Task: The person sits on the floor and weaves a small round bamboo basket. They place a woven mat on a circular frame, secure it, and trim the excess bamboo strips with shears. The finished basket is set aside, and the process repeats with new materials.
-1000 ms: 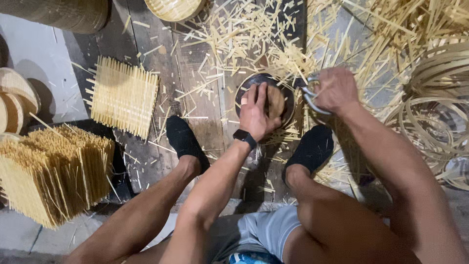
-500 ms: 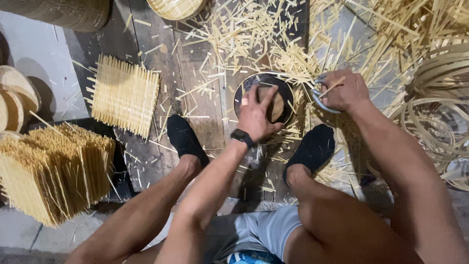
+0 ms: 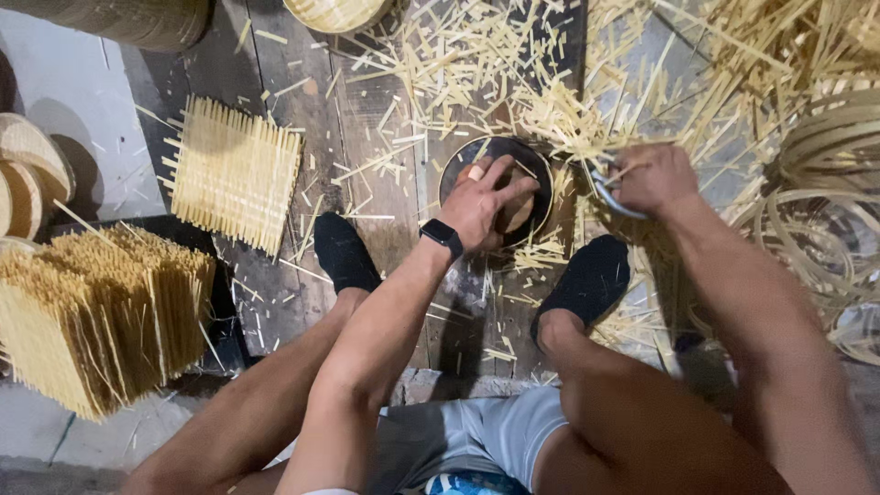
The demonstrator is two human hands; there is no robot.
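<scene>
Two bare hands at work over a plank floor (image 3: 275,302), entered near to far.

Lower frame: knees, grey shorts and two dark shoes (image 3: 344,252) planted on the boards; the person's seat is hidden beneath the body.

Centre: left hand (image 3: 486,197), smartwatch at the wrist, fingers spread and pressed down on a small wooden block (image 3: 516,213) sitting in a dark round dish (image 3: 541,174). Block judged stiff, solid and fairly heavy for its size, not fragile; best gripped from above across the top, palm down. Most of it is covered by the hand, so its shape is unclear.

Centre right: right hand (image 3: 655,174) closed around a curved metal blade (image 3: 605,197), possibly a small sickle or shears. Handle hidden in the fist, form cannot be told. Edge likely sharp; take by the handle only.

Around and beyond: loose bamboo slivers (image 3: 440,64), light, springy, splintery, easily scattered.

Left: one flat woven mat (image 3: 234,174); a thick stack of similar mats (image 3: 101,312), cut off at the frame edge.

Right edge: coiled bamboo hoops (image 3: 830,147), partly out of frame.

Top: a woven basket (image 3: 335,11), rim only.
</scene>
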